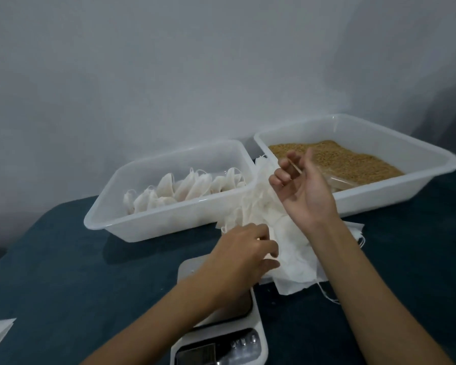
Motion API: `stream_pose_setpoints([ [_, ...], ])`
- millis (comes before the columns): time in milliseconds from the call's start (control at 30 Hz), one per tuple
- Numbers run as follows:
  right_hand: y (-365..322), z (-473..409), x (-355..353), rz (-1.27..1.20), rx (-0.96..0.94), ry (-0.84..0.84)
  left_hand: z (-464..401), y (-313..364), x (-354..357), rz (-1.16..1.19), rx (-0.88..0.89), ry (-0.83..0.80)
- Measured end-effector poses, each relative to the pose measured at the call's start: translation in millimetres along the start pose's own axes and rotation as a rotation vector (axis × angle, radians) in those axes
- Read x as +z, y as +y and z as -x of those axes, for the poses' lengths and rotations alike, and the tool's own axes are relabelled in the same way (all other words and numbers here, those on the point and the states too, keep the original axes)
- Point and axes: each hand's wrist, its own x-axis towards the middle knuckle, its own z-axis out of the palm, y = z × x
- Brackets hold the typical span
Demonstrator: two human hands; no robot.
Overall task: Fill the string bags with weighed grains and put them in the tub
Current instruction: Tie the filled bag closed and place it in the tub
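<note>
where hands (pixel 274 219) meet, crumpled gauzy white bags (pixel 290 248)

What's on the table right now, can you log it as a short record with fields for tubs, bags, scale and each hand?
left tub: clear tub holding filled string bags
right tub: clear tub holding brown grains
empty bags: white pile between tubs and scale
scale: white scale, nearest the camera, pan partly under the left forearm
left hand: left hand pinches a bag in the pile
right hand: right hand raised, holding a thin stick-like thing, unclear what
surface: dark teal table
</note>
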Motion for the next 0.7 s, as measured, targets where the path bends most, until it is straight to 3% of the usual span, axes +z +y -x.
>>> stream_pose_setpoints([
  [200,1,0,1,-0.004,0.014,-0.002,0,1,11,-0.282,0.088,-0.184],
  [367,-2,1,2,-0.018,0.009,0.008,-2,0,12,-0.420,0.131,-0.105],
  [467,-9,0,1,-0.035,-0.024,0.013,-1,-2,12,-0.198,0.063,0.082],
  [533,-15,-1,-1,-0.059,-0.053,0.014,0,-5,5,-0.031,0.008,0.124],
  [700,-20,-2,-4,-0.077,-0.073,0.021,4,-13,8,-0.139,0.003,-0.097],
])
